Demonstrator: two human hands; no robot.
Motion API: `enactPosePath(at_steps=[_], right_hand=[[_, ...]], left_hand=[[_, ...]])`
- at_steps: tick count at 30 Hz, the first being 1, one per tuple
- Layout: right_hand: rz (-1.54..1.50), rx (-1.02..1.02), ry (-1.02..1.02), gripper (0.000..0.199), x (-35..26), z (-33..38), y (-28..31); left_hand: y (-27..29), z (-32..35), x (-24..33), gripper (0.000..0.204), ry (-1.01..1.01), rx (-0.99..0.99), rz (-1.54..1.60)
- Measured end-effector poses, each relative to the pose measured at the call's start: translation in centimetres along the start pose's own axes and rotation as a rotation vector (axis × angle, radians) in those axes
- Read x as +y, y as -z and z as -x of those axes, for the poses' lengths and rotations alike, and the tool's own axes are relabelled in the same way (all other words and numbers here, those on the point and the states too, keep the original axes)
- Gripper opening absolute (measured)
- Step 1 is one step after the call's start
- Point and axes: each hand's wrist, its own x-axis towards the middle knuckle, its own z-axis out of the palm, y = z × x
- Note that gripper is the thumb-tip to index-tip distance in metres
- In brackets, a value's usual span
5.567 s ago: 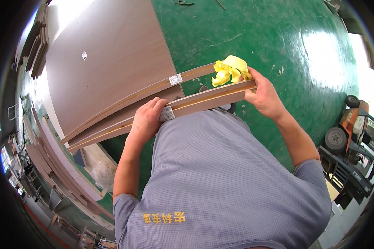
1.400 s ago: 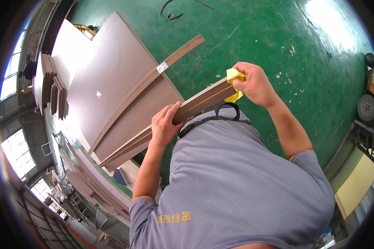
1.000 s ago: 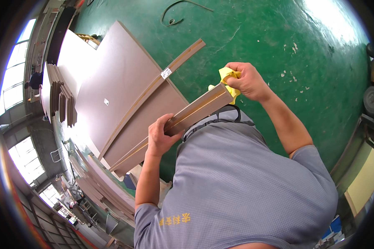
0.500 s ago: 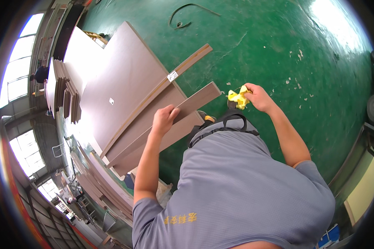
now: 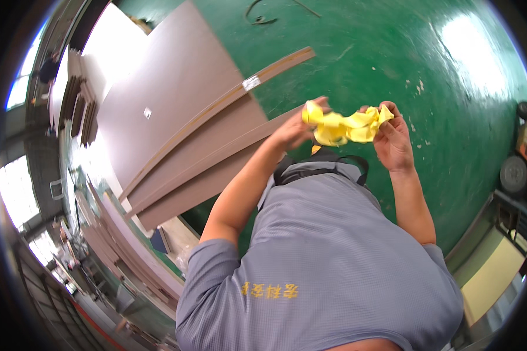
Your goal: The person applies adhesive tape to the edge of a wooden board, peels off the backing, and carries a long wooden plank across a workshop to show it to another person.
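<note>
Both the left hand [image 5: 295, 130] and the right hand [image 5: 392, 140] are pinching a crumpled yellow cloth [image 5: 344, 127], which is stretching between them at chest height. Below and to the left, 2 long brown strips [image 5: 216, 158] are lying beside a large brown panel [image 5: 170, 88] on the green floor [image 5: 439, 76].

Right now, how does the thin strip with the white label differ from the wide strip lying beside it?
The thin strip is narrow and carries a white label; the wide strip is much broader and shows no label. The thin strip reaches farther across the green floor. Both are brown, long, and lie on the large brown board.
</note>
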Motion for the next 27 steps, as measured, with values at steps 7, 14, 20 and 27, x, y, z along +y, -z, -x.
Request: enactPosePath(at_steps=[7,14,20,27], right_hand=[[1.302,-0.294,0.085,0.034,5.4,-3.0,-7.3],[1.155,-0.240,-0.029,0.041,12.1,-1.7,-10.9],[1.434,-0.753,-0.347,0.064,12.2,-0.2,-19.1],[1.237,-0.271,-0.274,0.028,9.8,-1.4,-13.1]], left_hand=[[-6.2,1.4,5.6,0.048,0.138,0.591,-0.186],[-5.7,9.3,7.5,0.026,0.027,0.788,0.003],[-1.4,15.5,9.1,0.016,-0.226,0.828,-0.638],[10.6,34.1,5.8,0.041,0.578,1.441,-1.416]])
